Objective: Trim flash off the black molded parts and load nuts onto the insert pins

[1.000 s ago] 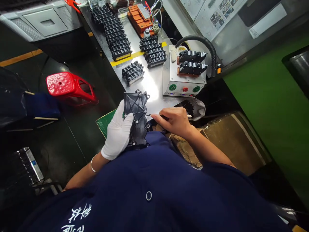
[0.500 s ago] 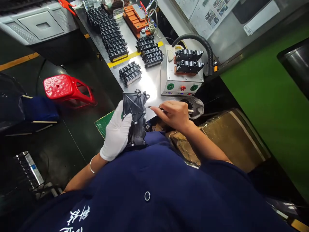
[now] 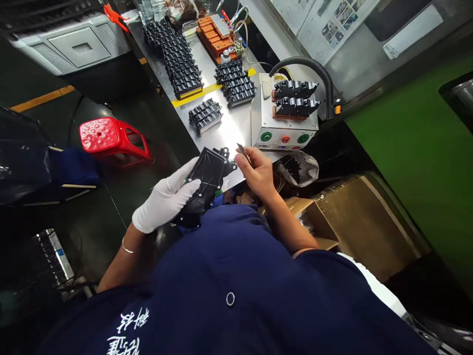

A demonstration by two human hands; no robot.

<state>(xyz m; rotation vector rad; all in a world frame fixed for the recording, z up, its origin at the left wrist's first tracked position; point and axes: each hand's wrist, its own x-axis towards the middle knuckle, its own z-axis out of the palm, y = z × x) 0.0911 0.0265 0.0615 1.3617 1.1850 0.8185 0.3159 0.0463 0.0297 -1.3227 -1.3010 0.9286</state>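
Note:
My left hand (image 3: 168, 197), in a white glove, grips a black plastic part (image 3: 209, 173) by its left side, with the thumb over its ribbed face. The part is tilted, its upper end leaning to the right, and small round bosses run along its edges. My bare right hand (image 3: 258, 172) is closed on a thin dark knife (image 3: 243, 150), a blade-like tip pointing up and left past the fingers. The tip is just beside the part's upper right corner; I cannot tell whether they touch. Most of the knife's handle is hidden in my palm.
On the metal table stand rows of black parts (image 3: 175, 61), a smaller group (image 3: 236, 84) and a single block (image 3: 205, 116). A control box (image 3: 284, 130) bears two black parts. Beyond are an orange fixture (image 3: 214, 38), a red stool (image 3: 111, 138) and a cardboard box (image 3: 354, 217).
The black part has tilted clockwise in my left hand, its upper end shifting right. My right hand has turned upward and moved slightly left, with the knife tip now pointing up.

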